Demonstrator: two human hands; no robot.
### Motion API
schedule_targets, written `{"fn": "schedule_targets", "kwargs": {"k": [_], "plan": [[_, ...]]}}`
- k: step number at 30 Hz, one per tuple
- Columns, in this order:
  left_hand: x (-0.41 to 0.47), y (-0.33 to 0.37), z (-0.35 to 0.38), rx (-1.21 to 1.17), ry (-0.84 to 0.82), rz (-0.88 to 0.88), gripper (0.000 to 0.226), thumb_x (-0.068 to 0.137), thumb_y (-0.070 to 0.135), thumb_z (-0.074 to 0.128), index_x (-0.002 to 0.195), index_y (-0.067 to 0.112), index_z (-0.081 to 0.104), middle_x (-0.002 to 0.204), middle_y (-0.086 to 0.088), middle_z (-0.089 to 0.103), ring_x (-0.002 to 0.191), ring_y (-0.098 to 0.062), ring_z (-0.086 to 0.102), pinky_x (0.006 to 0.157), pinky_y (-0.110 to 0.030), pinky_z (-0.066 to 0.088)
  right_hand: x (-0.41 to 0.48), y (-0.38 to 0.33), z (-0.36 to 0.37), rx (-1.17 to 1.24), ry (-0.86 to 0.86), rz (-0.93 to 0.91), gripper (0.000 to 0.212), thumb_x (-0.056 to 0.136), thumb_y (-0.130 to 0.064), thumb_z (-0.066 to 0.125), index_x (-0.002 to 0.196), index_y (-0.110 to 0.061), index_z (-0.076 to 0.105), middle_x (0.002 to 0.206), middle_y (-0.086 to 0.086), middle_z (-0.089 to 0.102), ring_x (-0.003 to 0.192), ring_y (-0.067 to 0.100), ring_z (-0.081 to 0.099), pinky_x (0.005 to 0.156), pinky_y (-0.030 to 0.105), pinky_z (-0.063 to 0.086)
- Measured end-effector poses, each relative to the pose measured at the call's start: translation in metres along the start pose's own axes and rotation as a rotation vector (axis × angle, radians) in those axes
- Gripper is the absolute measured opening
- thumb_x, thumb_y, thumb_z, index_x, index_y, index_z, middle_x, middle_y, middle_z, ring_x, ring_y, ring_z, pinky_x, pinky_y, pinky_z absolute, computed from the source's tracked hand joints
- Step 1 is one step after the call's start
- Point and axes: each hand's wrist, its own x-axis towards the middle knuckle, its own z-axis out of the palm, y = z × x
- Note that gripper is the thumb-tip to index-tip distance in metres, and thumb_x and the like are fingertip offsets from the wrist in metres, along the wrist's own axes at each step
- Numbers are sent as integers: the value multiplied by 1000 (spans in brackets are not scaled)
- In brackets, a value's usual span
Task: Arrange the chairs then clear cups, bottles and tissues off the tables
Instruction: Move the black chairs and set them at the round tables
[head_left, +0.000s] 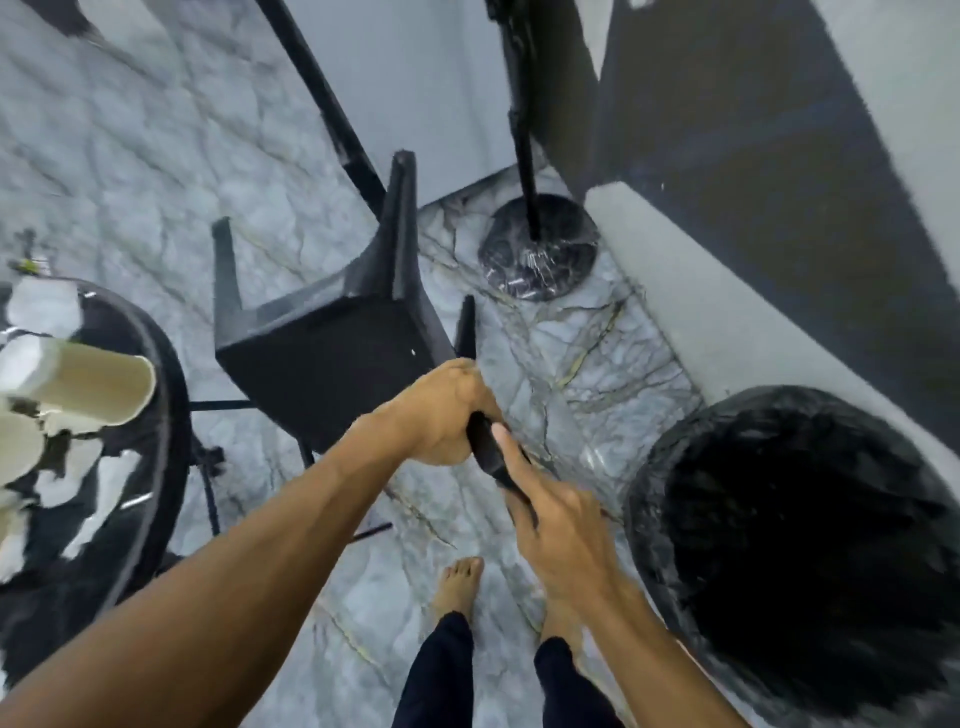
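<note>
Tipping on the marble floor beside the round glass worktop, the black chair has its legs up, and my left hand and right hand both close around its dark top edge.

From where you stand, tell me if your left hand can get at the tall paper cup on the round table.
Probably yes, once freed. The left hand is gripping the black chair alongside the right hand. The paper cup stands near the glass table's edge, with open space between it and the left arm.
</note>
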Motion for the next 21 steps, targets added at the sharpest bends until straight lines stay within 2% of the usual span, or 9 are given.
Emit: {"fn": "schedule_targets", "kwargs": {"k": [2,4,7,9,11,14,17,19,21], "plan": [[-28,-1,-29,-140,185,-56,37,61,12,62,93,26,74,102,8,71,99,-17,62,97,-32,45,19,-29,-18,-33,-54,-124,71,89,-2,66,150,-27,39,106,1,71,51,14,47,44,22,37],[-66,3,-44,-343,529,-327,56,69,4,63,121,24,69,126,3,65,119,-13,57,105,-35,46,42,-53,-29,-41,-91,-156,72,87,2,66,146,-33,45,86,2,68,47,16,41,43,25,31],[-132,35,-40,-793,918,-745,59,79,6,64,132,32,60,125,8,65,113,3,58,101,-41,50,86,-99,-42,27,-141,-64,66,92,-6,60,144,-41,43,57,-5,49,46,14,38,48,32,37],[-160,70,-23,-927,805,-722,56,83,40,68,137,42,53,126,17,62,114,5,56,99,-44,50,126,-132,-45,30,-169,-15,60,96,-14,58,144,-45,41,53,-8,49,47,10,44,56,30,44],[-161,100,-13,-1026,543,-629,85,77,67,69,149,54,26,141,27,48,126,4,48,105,-41,46,169,-166,-42,18,-161,5,57,96,-17,58,144,-44,42,63,1,61,57,15,52,68,34,51],[-135,107,-19,-826,553,-760,106,86,36,70,150,55,-13,124,20,49,108,-10,56,86,-32,49,231,-201,-44,32,-134,41,55,97,-17,57,147,-36,41,109,13,68,99,28,61,92,38,50],[-121,73,-50,-623,742,-911,94,83,3,53,157,42,8,97,-1,62,81,-23,58,63,-35,44,273,-209,-47,-51,-217,103,60,101,-23,51,154,-32,26,145,18,46,133,36,42,105,42,42],[-118,43,-78,-646,912,-883,80,75,6,46,151,30,39,98,-8,69,81,-29,62,64,-39,48,280,-202,-45,-207,-278,60,63,102,-34,48,156,-30,16,164,17,2,149,36,11,118,52,23],[-114,13,-110,-565,983,-839,63,70,9,44,129,25,60,84,-6,70,72,-31,61,58,-39,47,286,-190,-44,-350,-223,-68,58,102,-50,38,155,-32,21,160,15,-27,149,29,-22,119,60,-1]]}}
